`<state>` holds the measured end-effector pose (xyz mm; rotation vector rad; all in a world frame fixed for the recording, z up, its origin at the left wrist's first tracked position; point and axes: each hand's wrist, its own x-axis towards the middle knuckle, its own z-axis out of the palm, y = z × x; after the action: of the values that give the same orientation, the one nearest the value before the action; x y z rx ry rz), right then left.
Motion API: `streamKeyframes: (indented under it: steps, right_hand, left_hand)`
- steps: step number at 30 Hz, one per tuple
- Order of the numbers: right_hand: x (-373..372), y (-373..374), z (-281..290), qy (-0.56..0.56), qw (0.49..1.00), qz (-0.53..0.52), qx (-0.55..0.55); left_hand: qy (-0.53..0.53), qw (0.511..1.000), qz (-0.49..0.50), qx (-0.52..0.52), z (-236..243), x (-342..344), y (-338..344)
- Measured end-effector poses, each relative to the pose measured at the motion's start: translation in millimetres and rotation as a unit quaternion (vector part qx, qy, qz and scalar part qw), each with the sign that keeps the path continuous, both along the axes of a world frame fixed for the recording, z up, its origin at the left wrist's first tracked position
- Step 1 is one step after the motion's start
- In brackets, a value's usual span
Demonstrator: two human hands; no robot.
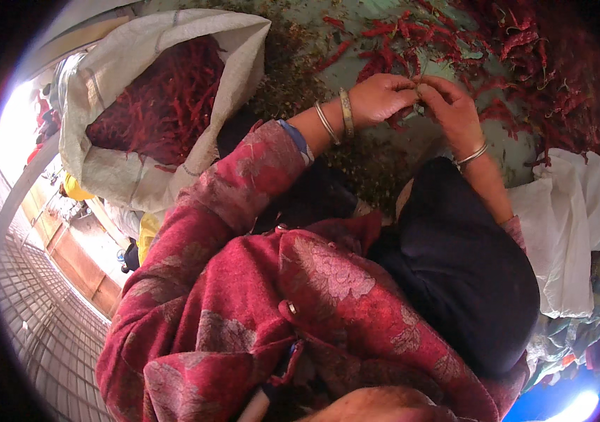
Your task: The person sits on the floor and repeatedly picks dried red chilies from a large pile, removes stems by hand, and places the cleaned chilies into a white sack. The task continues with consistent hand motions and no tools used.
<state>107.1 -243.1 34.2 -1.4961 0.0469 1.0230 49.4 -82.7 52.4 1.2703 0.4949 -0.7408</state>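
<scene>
My left hand (377, 98) and my right hand (447, 112) meet at their fingertips over a pale greenish surface (444, 69) scattered with dried red chillies (377, 28). Both are pinched on a small dried chilli with its stem (418, 102), partly hidden by the fingers. Loose chillies lie just beyond and beside my hands, and dry stems and crumbs (293, 56) are strewn to their left.
A white woven sack (236, 56) full of red chillies stands at the left. A dense chilli heap (581, 91) lies at the upper right, above white cloth (567, 225). A metal mesh (43, 316) and yellow items (75, 186) are at the far left.
</scene>
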Motion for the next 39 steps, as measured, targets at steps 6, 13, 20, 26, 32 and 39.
streamKeyframes:
  steps: [6,13,20,26,32,39]
  right_hand:
    - [3,-2,11,0.108,0.993,-0.042,0.026]
    - [4,-11,13,0.356,0.894,-0.185,0.201]
    - [5,-7,35,0.385,0.900,0.026,0.203]
    - [14,-23,23,0.427,0.890,0.001,0.161]
    - [-2,-22,9,0.341,0.937,0.021,0.070]
    - [8,-13,5,0.297,0.954,0.019,0.046]
  left_hand:
    - [-0.031,0.997,-0.058,0.029,3,3,-1]
    - [-0.023,0.991,-0.125,-0.041,4,15,-2]
    - [0.059,0.945,-0.265,-0.183,19,10,21]
    - [0.050,0.908,-0.283,-0.304,15,-12,48]
    - [0.121,0.983,-0.137,-0.035,11,-17,78]
    - [-0.099,0.883,-0.162,0.428,-42,-12,71]
